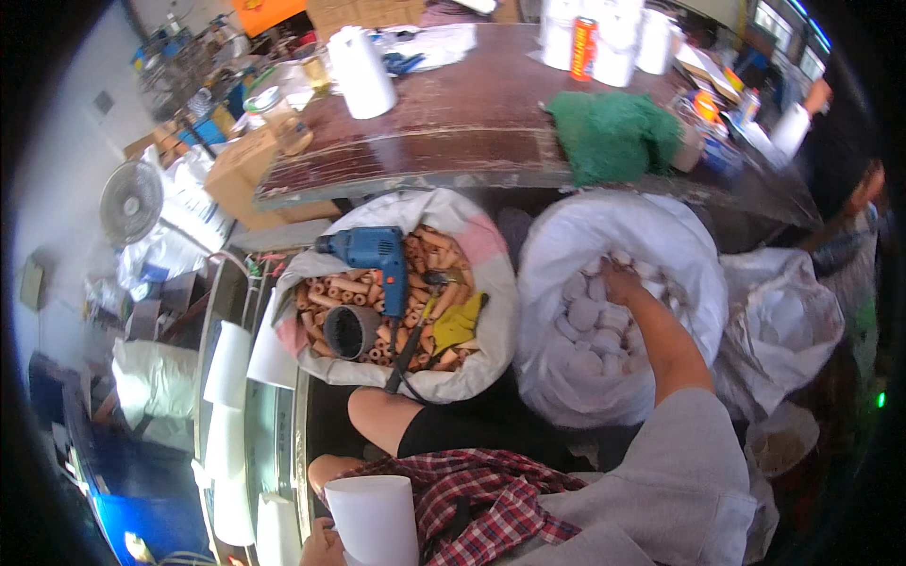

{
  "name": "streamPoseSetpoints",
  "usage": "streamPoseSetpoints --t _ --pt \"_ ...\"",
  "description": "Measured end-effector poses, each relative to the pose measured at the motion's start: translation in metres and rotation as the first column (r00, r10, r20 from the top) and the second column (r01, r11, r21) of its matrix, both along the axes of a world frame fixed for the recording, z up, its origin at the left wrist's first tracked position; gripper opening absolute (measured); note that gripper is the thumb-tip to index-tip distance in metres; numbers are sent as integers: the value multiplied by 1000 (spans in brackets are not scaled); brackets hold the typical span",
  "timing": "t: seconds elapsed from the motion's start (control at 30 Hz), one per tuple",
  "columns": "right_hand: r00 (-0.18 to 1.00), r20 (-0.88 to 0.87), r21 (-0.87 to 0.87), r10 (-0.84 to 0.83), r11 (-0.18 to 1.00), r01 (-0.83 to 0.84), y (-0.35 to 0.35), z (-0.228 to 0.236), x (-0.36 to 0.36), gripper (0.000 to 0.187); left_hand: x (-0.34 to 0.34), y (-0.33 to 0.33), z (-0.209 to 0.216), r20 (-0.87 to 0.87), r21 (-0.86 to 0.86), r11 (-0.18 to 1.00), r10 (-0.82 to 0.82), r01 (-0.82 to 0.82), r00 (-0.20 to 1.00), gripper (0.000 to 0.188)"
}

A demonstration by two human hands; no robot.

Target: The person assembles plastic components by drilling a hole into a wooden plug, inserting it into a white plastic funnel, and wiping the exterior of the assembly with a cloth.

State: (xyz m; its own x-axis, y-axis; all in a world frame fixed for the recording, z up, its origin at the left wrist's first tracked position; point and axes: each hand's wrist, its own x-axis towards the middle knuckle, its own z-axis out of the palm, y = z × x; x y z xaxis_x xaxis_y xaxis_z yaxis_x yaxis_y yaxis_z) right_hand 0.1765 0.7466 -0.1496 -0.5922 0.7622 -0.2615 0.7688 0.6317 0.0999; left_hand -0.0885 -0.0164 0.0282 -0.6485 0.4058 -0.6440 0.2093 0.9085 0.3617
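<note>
My left hand (323, 545) is at the lower edge, closed against the side of a smooth white cylinder (376, 521) above my lap. My right arm reaches forward into a white woven sack (543, 283). Inside it, my right hand (618, 281) dips among several white, rounded, flat pieces (585, 316); its fingers are hidden. To the left stands another sack (495, 321), filled with short orange-brown tubes (321, 294). A blue power drill (376, 247), a grey round cup-like piece (351, 332) and a yellow glove (460, 323) lie on those tubes.
A dark red table (444, 123) spans the far side, bearing a green cloth (618, 137), white cylinders (362, 74) and an orange can (583, 49). More white cylinders (226, 363) line a rack at left, near a fan (131, 203). Another person (840, 160) is at far right.
</note>
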Motion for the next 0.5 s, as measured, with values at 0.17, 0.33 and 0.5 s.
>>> streamPoseSetpoints --t 0.17,0.33,0.5 --pt "999 44 -48 -7 999 9 -6 16 -7 118 22 26 58 344 134 941 251 -312 905 30" --pt "976 25 -101 -215 971 217 -25 34 10 122 -3 1 37 524 251 855 275 -455 806 35" --pt "683 -626 -250 -376 926 282 -54 64 40 95 -19 -8 42 293 481 686 461 -546 838 43"
